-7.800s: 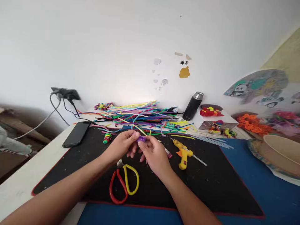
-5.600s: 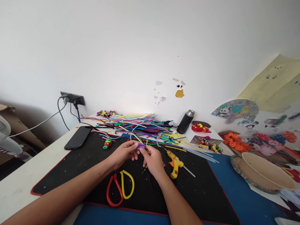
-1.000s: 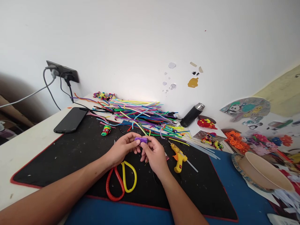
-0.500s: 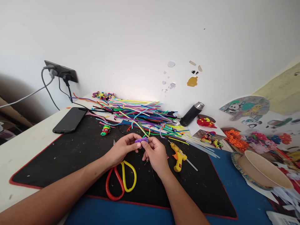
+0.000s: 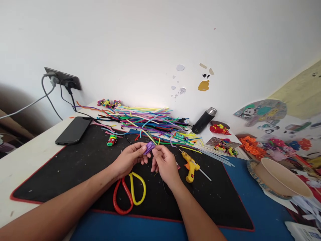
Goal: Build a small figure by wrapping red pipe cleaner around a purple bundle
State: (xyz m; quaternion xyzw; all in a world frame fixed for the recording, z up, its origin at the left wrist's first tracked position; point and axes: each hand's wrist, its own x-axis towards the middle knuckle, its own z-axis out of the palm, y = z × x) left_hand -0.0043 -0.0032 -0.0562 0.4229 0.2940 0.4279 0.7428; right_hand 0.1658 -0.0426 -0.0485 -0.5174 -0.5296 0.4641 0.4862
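Note:
Both of my hands meet above the black mat. My left hand pinches a small purple pipe-cleaner piece between thumb and fingers. My right hand touches the same purple piece from the right with its fingertips. The piece is tilted, its upper end toward the pile of coloured pipe cleaners behind it. Scissors with red and yellow handles lie on the mat under my wrists. A yellow glue gun lies just right of my right hand.
A black phone lies at the mat's far left corner, cables running to a wall socket. A small green figure sits on the mat. A dark flask lies near the wall. Craft pieces and paper plates crowd the right.
The purple piece has been turned from lying level between my fingers to tilted upward. My hands stay together over the mat; the view shifted slightly.

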